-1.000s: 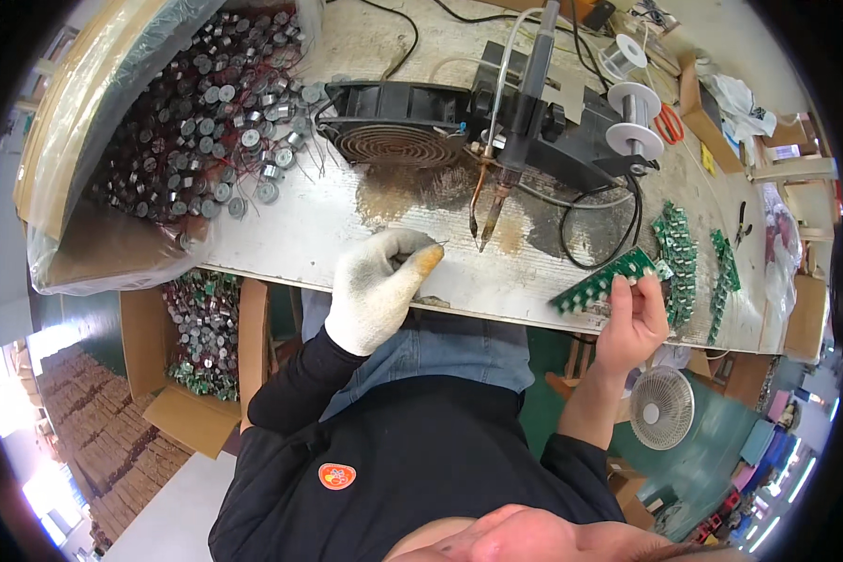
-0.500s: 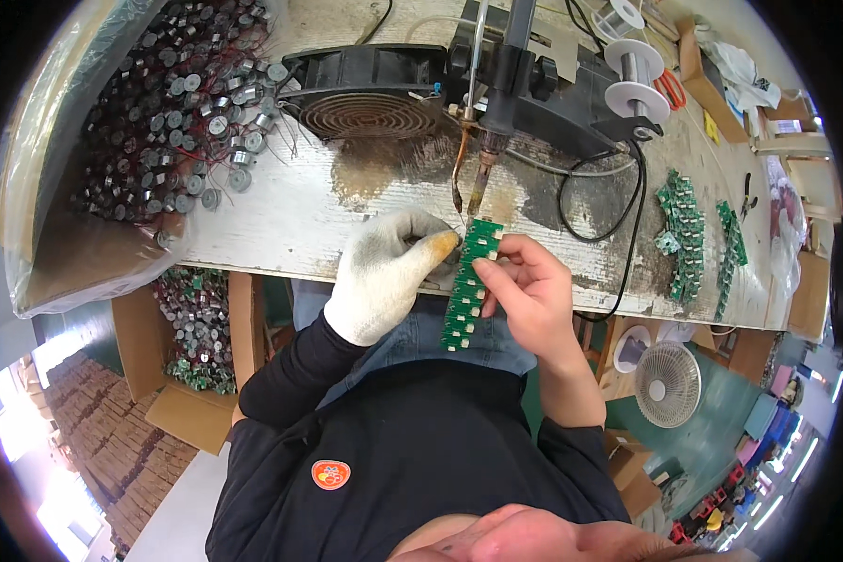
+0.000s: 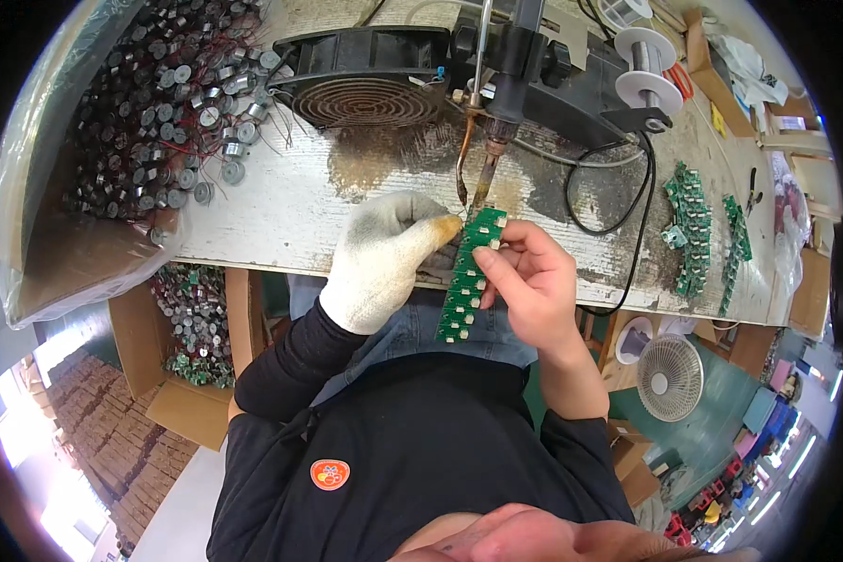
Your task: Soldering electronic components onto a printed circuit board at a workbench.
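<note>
In my bare right hand (image 3: 534,286) is a long green circuit board strip (image 3: 465,286) with small white connectors along one edge, thumb on top and fingers beneath. Its upper end lies just under the tip of a mounted soldering iron (image 3: 486,178). A thin curved solder feed tube (image 3: 464,164) comes down beside that tip. My left hand (image 3: 379,253), in a white glove with yellowed fingertips, is closed in a pinch close to the board's upper left edge. Whatever sits between its fingertips is too small to make out.
A plastic-lined box of small round motors with red wires (image 3: 173,122) stands at the left. Behind the iron are a black fan (image 3: 365,89) and a solder spool (image 3: 648,70). More green board strips (image 3: 691,229) lie at the right, near pliers (image 3: 753,192). Below is an open carton (image 3: 197,323).
The board strip and both hands sit slightly higher in the picture, with the strip's upper end still at the iron tip. The bench has shifted a little as the view moved.
</note>
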Tool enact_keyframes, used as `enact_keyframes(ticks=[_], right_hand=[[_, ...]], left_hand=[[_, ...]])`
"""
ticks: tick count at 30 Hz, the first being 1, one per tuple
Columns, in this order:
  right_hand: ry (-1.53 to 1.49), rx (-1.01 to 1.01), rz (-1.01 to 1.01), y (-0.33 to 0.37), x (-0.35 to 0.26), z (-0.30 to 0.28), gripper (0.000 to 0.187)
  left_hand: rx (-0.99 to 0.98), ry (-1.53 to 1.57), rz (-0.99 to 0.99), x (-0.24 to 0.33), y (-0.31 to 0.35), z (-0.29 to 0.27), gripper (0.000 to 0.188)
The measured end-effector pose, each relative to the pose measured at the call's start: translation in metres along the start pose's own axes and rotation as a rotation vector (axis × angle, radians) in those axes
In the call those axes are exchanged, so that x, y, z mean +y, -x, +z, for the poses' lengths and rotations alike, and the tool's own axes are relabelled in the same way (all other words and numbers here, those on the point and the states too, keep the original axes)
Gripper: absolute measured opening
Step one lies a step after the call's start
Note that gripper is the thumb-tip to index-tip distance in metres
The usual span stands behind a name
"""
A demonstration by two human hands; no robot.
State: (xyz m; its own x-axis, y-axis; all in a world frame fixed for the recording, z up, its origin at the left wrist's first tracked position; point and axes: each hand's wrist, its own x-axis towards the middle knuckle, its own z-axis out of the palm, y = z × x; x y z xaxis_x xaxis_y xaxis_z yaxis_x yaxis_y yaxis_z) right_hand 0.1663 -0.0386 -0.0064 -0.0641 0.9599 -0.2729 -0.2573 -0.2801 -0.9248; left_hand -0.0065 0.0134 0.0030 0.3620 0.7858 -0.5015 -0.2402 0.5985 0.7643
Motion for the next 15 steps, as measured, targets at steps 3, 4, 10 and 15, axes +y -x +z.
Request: enact_keyframes(ticks=[3, 4, 10, 15], right_hand=[[-0.012, 0.001, -0.011, -0.0004, -0.0004, -0.0001, 0.015], [-0.015, -0.002, -0.015, -0.0005, -0.0004, -0.0002, 0.015], [-0.025, 0.015, -0.015, 0.0019, -0.0051, 0.0028, 0.013], [-0.008, -0.003, -0.019, 0.0015, -0.0015, 0.0016, 0.013]], left_hand=[[0.009, 0.014, -0.02, 0.0018, -0.0005, 0.0015, 0.02], [0.008, 0.014, -0.02, 0.0017, -0.0005, 0.0016, 0.02], [0.013, -0.048, 0.026, -0.0029, -0.0015, -0.0005, 0.019], [0.022, -0.014, 0.022, -0.003, 0.0005, -0.0007, 0.019]])
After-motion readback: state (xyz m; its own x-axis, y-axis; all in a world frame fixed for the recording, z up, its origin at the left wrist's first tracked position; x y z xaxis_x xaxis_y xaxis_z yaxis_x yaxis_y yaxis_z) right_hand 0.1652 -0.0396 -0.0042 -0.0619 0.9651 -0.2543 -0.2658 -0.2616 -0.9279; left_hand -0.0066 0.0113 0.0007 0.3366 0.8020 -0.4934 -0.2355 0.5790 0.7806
